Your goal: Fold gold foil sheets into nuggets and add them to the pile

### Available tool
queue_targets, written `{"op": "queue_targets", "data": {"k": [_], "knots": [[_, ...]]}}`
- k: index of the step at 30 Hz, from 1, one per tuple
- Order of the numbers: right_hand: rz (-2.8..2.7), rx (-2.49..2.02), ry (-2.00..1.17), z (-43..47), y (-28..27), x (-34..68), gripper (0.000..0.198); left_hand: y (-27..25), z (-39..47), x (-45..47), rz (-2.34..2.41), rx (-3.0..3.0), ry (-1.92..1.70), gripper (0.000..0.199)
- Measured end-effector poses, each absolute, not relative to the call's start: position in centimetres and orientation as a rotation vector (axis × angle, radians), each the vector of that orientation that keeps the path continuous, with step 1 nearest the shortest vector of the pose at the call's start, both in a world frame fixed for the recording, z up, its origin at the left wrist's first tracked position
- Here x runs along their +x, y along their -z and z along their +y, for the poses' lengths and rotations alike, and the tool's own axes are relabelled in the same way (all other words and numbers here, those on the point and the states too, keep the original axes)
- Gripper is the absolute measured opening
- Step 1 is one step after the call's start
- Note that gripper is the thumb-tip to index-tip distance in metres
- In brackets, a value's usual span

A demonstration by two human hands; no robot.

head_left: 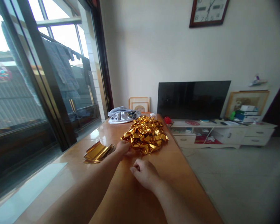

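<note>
A heap of folded, shiny gold foil pieces [147,133] covers the middle of the wooden table [130,199]. At its near left edge is my left hand [123,147], fingers bent and closed around a foil piece that blends into the heap; the fingertips are partly hidden. My right hand [146,174] is closer to me, just above the tabletop, with its fingers curled in and nothing visible in them. Left of my left hand lies a stack of flat gold foil sheets [98,152], slightly curled and partly behind my forearm.
Grey cloth [122,115] lies at the table's far end, near a framed picture [140,104] and a small white box [152,115]. A television [193,99] stands on a white cabinet [233,135] beyond the right edge. Glass sliding doors [60,77] run along the left.
</note>
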State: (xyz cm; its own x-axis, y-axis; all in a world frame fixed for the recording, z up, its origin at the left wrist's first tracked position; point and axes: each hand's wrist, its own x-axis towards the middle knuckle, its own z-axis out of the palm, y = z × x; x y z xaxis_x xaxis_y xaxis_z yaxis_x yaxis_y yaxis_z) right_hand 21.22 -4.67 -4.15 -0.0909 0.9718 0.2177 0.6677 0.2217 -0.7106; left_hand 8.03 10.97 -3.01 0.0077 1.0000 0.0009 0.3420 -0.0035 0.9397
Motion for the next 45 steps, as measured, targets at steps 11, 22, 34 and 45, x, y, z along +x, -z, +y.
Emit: {"op": "queue_targets", "data": {"k": [11, 22, 34, 45], "knots": [[-1.829, -1.529, -0.597, -4.7, 4.1, 21.2, 0.021, 3.6, 10.9, 6.8, 1.398, 1.416, -1.051, 0.013], [-1.888, -1.526, -0.523, -4.7, 4.6, 21.4, 0.022, 4.4, 8.4, 2.9, 1.290, 1.526, -1.141, 0.010], [-1.914, -1.500, -0.538, -4.5, 4.7, 21.7, 0.022, 1.1, 5.4, -1.7, 1.145, 1.420, -1.328, 0.035], [-1.944, -1.447, -0.622, -4.2, 5.6, 22.0, 0.026, 2.7, 6.3, -7.9, 1.613, 1.390, -1.721, 0.035]]}}
